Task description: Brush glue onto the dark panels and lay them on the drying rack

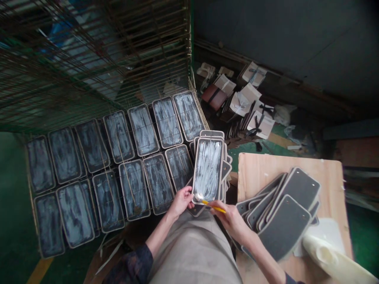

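Observation:
My left hand (pixel 181 202) grips the lower left edge of a stack of dark rounded panels (pixel 208 169); the top one is streaked with wet white glue. My right hand (pixel 230 219) pinches a yellow-handled brush (pixel 213 206) whose tip rests on the lower end of that top panel. Both hands hover above my lap, in front of a wire rack shelf (pixel 124 189).
Two rows of glue-coated panels (pixel 118 136) lie drying on the wire shelf. A wooden board (pixel 257 169) at right carries a fanned pile of uncoated dark panels (pixel 284 215) and a pale roll (pixel 328 256). Bundled pieces (pixel 245 102) litter the floor behind.

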A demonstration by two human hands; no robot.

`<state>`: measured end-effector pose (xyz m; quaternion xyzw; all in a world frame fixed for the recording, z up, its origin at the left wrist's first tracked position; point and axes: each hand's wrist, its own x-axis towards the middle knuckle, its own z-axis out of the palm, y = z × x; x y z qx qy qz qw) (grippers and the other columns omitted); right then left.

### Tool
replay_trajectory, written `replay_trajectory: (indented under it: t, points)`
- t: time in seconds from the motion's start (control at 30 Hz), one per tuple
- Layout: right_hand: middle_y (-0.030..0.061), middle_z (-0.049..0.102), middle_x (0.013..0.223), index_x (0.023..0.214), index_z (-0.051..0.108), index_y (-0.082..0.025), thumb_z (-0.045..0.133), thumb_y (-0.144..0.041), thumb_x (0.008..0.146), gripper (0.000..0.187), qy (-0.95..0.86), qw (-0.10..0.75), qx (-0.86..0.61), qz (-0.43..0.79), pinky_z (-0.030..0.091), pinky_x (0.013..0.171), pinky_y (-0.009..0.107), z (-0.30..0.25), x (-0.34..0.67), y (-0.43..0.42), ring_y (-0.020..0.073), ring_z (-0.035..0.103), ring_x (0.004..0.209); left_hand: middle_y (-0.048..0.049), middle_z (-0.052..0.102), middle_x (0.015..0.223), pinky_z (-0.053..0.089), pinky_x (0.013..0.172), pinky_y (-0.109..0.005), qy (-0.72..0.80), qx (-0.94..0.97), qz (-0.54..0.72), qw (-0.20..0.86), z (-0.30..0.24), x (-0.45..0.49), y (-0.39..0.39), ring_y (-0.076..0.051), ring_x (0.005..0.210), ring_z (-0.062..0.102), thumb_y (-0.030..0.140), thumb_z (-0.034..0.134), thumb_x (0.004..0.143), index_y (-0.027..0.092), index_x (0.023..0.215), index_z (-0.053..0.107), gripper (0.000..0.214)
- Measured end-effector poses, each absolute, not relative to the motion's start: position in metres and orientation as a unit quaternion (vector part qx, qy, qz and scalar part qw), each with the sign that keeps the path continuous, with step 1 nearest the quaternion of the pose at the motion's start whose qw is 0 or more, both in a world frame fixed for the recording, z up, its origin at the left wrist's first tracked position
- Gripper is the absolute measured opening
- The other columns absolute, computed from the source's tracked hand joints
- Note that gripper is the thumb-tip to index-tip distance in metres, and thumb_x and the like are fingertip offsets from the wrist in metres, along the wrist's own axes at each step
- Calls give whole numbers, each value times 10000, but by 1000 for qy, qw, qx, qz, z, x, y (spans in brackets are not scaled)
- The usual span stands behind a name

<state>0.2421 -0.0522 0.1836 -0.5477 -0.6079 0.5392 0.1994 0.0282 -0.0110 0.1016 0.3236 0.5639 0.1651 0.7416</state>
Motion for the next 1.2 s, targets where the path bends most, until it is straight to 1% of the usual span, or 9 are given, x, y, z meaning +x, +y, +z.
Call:
replay_trajectory:
  t: [0.17, 0.4, 0.5, 0.6, 0.7, 0.8, 0.93, 1.07, 1.2]
  points:
    - [14, 666, 800, 1105, 536, -216, 402, -307, 973, 208, -569, 235, -605, 506, 507, 669, 239, 180, 273, -44, 154, 663, 742, 30, 575, 641, 418, 394, -166, 563, 329, 167, 740, 100, 29, -12, -98, 467, 594, 391, 598, 788, 133, 984, 553, 328]
    - [73, 659, 1036, 1167, 539, -214, 439, -297, 956, 248, -613, 327, -630, 348, 535, 793, 309, 161, 299, 3, 190, 663, 909, 39, 568, 607, 433, 400, -173, 574, 331, 163, 731, 100, 32, -13, -101, 455, 587, 398, 610, 781, 138, 973, 547, 329]
    - [80, 665, 1024, 1169, 530, -214, 425, -288, 959, 246, -630, 300, -626, 348, 537, 765, 304, 160, 294, -4, 192, 664, 889, 27, 593, 632, 444, 415, -175, 581, 309, 171, 734, 104, 35, -13, -105, 474, 601, 424, 632, 762, 145, 966, 547, 356]
    - [70, 676, 929, 1178, 506, -212, 384, -279, 970, 250, -621, 262, -638, 372, 533, 681, 286, 168, 285, -32, 187, 672, 786, 10, 619, 673, 459, 440, -176, 576, 275, 176, 749, 108, 37, -13, -105, 497, 614, 455, 650, 748, 149, 965, 546, 389]
    - [30, 665, 796, 1164, 494, -226, 379, -289, 972, 233, -589, 232, -652, 418, 514, 597, 268, 181, 277, -62, 177, 659, 663, -18, 648, 720, 495, 476, -195, 562, 249, 177, 769, 110, 37, -13, -118, 530, 635, 478, 647, 754, 146, 975, 529, 416]
    - [-8, 643, 709, 1133, 502, -251, 415, -315, 962, 202, -544, 225, -664, 462, 514, 586, 260, 195, 271, -79, 174, 652, 627, -36, 658, 743, 522, 501, -214, 537, 244, 185, 786, 111, 35, -12, -136, 561, 654, 478, 635, 774, 145, 1003, 514, 422]
    - [13, 675, 815, 1158, 524, -264, 449, -320, 946, 232, -481, 311, -701, 426, 553, 688, 277, 205, 268, -82, 187, 677, 744, -22, 642, 730, 498, 456, -196, 486, 261, 197, 811, 119, 29, -8, -128, 519, 641, 452, 614, 805, 153, 1098, 507, 432]
    - [56, 675, 964, 1205, 526, -249, 453, -314, 938, 285, -430, 425, -737, 303, 548, 837, 396, 189, 264, -73, 220, 673, 841, -17, 635, 712, 469, 427, -178, 438, 269, 214, 831, 136, 19, 5, -117, 495, 625, 430, 601, 822, 167, 1137, 507, 420]
    - [71, 683, 993, 1216, 543, -245, 457, -373, 921, 333, -447, 407, -761, 237, 501, 923, 510, 158, 256, -60, 263, 669, 893, -22, 641, 742, 471, 423, -184, 385, 278, 247, 844, 157, 4, 30, -121, 497, 629, 382, 611, 821, 179, 1128, 513, 380]
